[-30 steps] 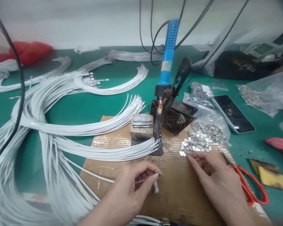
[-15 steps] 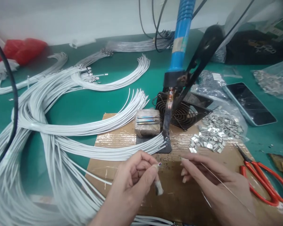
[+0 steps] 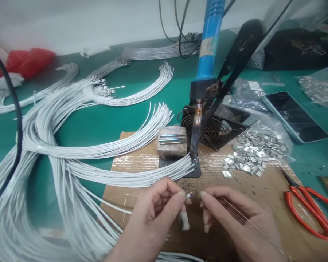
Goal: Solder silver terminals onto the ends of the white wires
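Head view, white cables (image 3: 117,178): smooth, round strands are curving in bundles from the desk's left side onto the cardboard.
Metal pieces (image 3: 246,160): shiny, flat rectangles are lying heaped by the cardboard's far right corner.
Blue handle (image 3: 207,54): its ribbed barrel is standing above a dark, scorched shaft that is pointing down.
Grey block (image 3: 172,148): its rough body is supporting metallic rods near the cardboard's far edge.
Scissors (image 3: 303,196): their red handles are lying at the cardboard's right edge.
Desk (image 3: 93,123): its green top is carrying brown cardboard (image 3: 139,162); a pale wall (image 3: 71,22) is rising beyond the far edge.
Left hand (image 3: 155,214): thumb and finger are clamping one cable end (image 3: 190,195); its coloured cores are projecting past the fingertips.
Right hand (image 3: 235,214): thumb and finger are pressing together just beside those cores, not touching; any object between is too small to tell; a thin wire (image 3: 251,222) is crossing the hand.
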A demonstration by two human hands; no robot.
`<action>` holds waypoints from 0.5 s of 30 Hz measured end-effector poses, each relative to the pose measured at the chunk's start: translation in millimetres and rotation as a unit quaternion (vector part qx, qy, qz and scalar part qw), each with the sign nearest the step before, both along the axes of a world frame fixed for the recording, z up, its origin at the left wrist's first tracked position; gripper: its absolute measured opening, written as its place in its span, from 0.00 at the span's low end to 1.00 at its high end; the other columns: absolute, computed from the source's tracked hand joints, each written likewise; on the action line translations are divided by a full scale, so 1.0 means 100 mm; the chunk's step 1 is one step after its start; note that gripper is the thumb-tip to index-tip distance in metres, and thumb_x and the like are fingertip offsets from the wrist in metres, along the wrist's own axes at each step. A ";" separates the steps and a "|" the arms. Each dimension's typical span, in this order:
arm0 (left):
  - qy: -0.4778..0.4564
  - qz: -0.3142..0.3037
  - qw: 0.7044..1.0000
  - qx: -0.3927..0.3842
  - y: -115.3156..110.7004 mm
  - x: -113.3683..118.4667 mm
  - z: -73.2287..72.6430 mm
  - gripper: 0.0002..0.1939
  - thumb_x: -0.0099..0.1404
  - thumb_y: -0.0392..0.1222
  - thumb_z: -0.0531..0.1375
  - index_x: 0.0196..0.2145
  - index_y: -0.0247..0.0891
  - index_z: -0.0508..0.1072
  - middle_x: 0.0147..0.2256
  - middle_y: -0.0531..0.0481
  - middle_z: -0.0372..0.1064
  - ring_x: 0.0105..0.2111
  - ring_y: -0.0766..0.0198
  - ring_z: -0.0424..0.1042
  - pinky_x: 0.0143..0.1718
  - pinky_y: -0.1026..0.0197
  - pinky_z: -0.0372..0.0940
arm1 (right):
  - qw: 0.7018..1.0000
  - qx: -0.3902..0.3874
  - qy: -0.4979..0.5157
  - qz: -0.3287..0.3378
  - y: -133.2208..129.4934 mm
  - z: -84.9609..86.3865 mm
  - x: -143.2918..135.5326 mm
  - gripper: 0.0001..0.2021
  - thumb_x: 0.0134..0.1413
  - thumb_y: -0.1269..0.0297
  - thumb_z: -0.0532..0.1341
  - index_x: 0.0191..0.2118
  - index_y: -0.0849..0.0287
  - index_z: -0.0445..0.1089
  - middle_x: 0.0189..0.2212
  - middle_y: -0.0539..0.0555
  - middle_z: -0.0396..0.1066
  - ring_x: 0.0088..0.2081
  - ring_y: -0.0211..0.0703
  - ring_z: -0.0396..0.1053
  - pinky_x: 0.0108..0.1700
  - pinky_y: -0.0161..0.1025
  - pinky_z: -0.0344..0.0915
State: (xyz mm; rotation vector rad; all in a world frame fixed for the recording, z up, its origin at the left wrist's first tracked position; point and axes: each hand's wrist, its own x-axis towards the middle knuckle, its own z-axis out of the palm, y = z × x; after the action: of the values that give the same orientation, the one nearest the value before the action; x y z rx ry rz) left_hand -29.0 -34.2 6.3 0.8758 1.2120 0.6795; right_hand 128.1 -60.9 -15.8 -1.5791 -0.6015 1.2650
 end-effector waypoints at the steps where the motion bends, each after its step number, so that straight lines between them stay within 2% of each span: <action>1: 0.009 0.002 1.000 0.000 0.00 0.02 0.02 0.16 0.70 0.50 0.65 0.30 0.37 0.72 0.26 0.56 0.67 0.25 0.70 0.57 0.25 0.64 0.48 | 1.000 -0.008 0.000 0.003 -0.01 0.00 0.00 0.11 0.42 0.53 0.77 0.24 0.54 0.81 0.14 0.46 0.70 0.18 0.31 0.68 0.23 0.22 0.67; 4: 0.029 0.018 0.999 0.004 0.01 0.07 0.05 0.12 0.68 0.46 0.66 0.30 0.37 0.72 0.24 0.58 0.65 0.24 0.69 0.57 0.26 0.64 0.51 | 1.000 -0.017 -0.004 0.016 -0.02 0.01 -0.01 0.11 0.43 0.52 0.77 0.29 0.53 0.85 0.16 0.47 0.70 0.18 0.31 0.67 0.22 0.23 0.66; 8: 0.025 0.049 0.998 0.020 -0.01 0.12 0.08 0.10 0.65 0.43 0.66 0.29 0.38 0.72 0.23 0.59 0.64 0.24 0.69 0.60 0.27 0.66 0.54 | 0.998 0.041 0.023 0.032 -0.03 -0.01 -0.04 0.06 0.47 0.56 0.75 0.32 0.48 0.87 0.25 0.48 0.75 0.18 0.29 0.65 0.20 0.24 0.62; 11: 0.017 0.065 0.998 0.016 -0.02 0.15 0.08 0.11 0.64 0.42 0.68 0.28 0.38 0.72 0.23 0.58 0.67 0.25 0.70 0.63 0.28 0.67 0.57 | 0.995 0.079 0.050 0.029 -0.03 -0.01 -0.06 0.03 0.48 0.59 0.75 0.32 0.45 0.87 0.24 0.47 0.73 0.18 0.26 0.64 0.20 0.22 0.59; 15: 0.007 0.079 0.997 0.003 -0.03 0.16 0.08 0.12 0.63 0.42 0.69 0.27 0.37 0.72 0.24 0.58 0.68 0.26 0.70 0.65 0.29 0.68 0.59 | 0.994 0.084 0.065 0.024 -0.02 0.00 -0.07 0.02 0.48 0.60 0.75 0.31 0.48 0.87 0.22 0.46 0.70 0.18 0.24 0.64 0.21 0.20 0.58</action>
State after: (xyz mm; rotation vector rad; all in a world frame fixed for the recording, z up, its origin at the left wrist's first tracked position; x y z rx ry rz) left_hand -13.0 -37.1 14.5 0.7953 1.3027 0.8058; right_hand 121.6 -62.5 -16.1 -1.3392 -0.6488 1.3076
